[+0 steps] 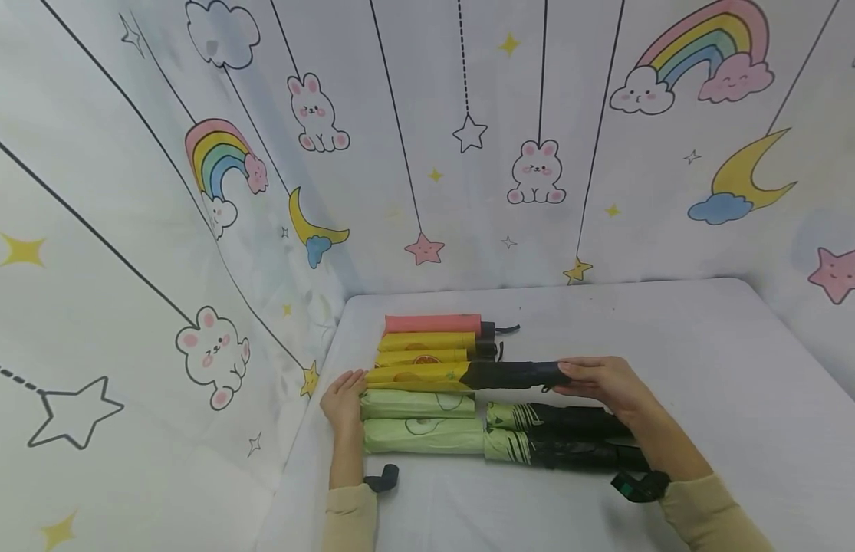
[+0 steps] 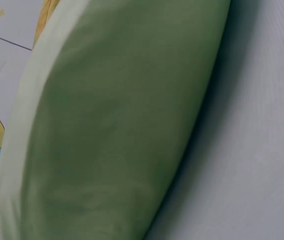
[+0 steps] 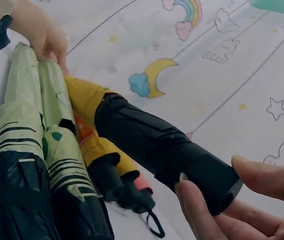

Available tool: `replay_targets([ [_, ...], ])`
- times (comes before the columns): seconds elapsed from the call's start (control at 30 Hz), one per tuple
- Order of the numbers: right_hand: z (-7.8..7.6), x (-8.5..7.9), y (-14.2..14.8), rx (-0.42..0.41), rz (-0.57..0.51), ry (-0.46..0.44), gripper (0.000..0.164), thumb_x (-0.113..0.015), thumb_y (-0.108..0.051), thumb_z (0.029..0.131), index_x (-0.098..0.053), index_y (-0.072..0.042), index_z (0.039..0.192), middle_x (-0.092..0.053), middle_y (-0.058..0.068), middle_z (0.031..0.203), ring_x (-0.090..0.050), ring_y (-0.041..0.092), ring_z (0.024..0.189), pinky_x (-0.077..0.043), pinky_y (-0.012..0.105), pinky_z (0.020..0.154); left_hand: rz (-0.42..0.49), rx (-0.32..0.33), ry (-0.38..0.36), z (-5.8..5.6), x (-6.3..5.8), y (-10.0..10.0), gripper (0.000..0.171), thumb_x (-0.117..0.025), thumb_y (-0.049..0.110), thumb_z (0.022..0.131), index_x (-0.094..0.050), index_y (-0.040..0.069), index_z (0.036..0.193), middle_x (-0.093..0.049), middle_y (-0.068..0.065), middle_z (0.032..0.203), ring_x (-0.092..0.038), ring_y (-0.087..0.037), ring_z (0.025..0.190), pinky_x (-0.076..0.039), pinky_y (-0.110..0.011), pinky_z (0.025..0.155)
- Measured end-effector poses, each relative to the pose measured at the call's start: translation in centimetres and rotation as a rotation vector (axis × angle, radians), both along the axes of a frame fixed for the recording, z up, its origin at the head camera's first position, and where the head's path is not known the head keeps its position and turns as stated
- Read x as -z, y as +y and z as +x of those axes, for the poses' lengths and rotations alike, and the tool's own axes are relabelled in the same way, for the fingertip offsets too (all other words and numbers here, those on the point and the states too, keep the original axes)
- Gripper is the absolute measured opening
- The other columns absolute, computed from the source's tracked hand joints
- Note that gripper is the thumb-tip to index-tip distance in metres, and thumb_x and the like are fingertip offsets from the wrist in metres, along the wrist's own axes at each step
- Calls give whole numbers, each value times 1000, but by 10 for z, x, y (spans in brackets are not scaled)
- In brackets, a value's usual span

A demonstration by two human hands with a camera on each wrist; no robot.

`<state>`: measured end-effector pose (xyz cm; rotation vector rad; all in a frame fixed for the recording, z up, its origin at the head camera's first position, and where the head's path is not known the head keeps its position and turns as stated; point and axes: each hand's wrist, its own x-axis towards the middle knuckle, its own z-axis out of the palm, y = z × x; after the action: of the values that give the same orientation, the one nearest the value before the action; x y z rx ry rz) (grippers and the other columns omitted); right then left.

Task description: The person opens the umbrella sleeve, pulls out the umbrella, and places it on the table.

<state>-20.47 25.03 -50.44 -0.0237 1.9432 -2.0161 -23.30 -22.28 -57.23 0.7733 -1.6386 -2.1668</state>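
The white cloth backdrop (image 1: 399,61), printed with rainbows, moons, stars and bunnies, fills the whole upper part of the head view and runs down its left side. Below it, from the middle down, spreads the white counter (image 1: 682,330). The longest single thing I see here is a folded yellow-and-black umbrella (image 1: 468,376), lying crosswise just below the middle of the frame, yellow to the left and black to the right. Beneath it, toward the lower middle, are two green-and-black bundles (image 1: 565,452), one above the other, and to their left two pale green rolls (image 1: 423,437); the left wrist view is mostly a close-up of green cloth. Just above the long umbrella sit two shorter yellow umbrellas (image 1: 427,341), and above those a coral-red umbrella (image 1: 434,324), all with dark ends pointing right. The person's right hand (image 1: 610,383) pinches the black end, thumb on one side and fingers on the other, as the right wrist view shows clearly. The left hand (image 1: 344,399) has its fingertips closed on the yellow end. A small dark camera (image 1: 382,479) sits at the left wrist, and a thin black cord (image 1: 508,330) trails from the coral-red umbrella's end.
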Motion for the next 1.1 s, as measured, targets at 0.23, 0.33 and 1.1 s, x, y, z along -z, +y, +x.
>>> replay_targets([
  [0.23, 1, 0, 10, -7, 10, 6, 51, -71, -20, 101, -59, 12, 139, -72, 2, 124, -76, 27, 105, -22, 65, 122, 14, 1, 18, 2, -2, -1, 50, -65, -11, 96, -51, -9, 144, -66, -27, 133, -69, -32, 122, -58, -26, 98],
  [0.33, 1, 0, 13, -16, 6, -2, 50, -71, -20, 102, -59, 10, 139, -72, 1, 123, -76, 26, 105, -14, 72, 121, 16, 5, 21, 2, -2, -1, 51, -65, -10, 96, -50, -9, 145, -65, -27, 135, -68, -31, 123, -57, -26, 99],
  [1.1, 12, 2, 35, -16, -47, 10, 42, -65, -15, 105, -60, 9, 139, -72, -1, 120, -76, 25, 105, -58, 28, 98, -9, 15, 11, 2, -4, 2, 49, -65, -10, 96, -51, -10, 143, -66, -27, 133, -69, -32, 121, -58, -28, 98],
])
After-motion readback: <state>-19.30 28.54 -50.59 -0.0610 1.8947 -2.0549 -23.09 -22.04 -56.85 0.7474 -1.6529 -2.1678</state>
